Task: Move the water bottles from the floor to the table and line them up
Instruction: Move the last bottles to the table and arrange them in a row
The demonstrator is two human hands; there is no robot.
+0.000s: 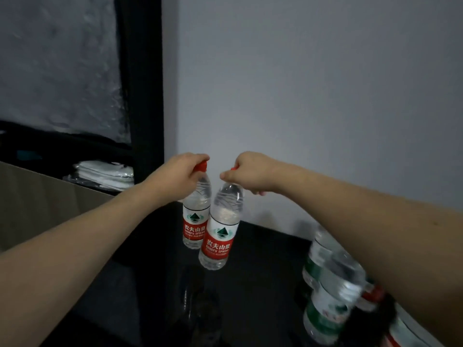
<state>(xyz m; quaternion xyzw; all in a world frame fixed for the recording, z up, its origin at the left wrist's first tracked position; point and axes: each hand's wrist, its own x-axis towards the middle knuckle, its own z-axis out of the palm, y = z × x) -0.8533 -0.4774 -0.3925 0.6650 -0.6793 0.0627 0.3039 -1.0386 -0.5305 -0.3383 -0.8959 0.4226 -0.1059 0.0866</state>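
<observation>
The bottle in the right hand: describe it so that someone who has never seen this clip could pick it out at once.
Start at the grey wall and drop to the two hands meeting at mid-frame. The right hand grips a red-capped, red-labelled water bottle by its top. Unlike the upright bottle in the left hand, it hangs tilted, lower and nearer the camera.

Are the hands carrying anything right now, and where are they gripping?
Yes. The left hand grips one clear plastic red-labelled water bottle by its red cap; the right hand grips another such bottle at its cap and neck.
</observation>
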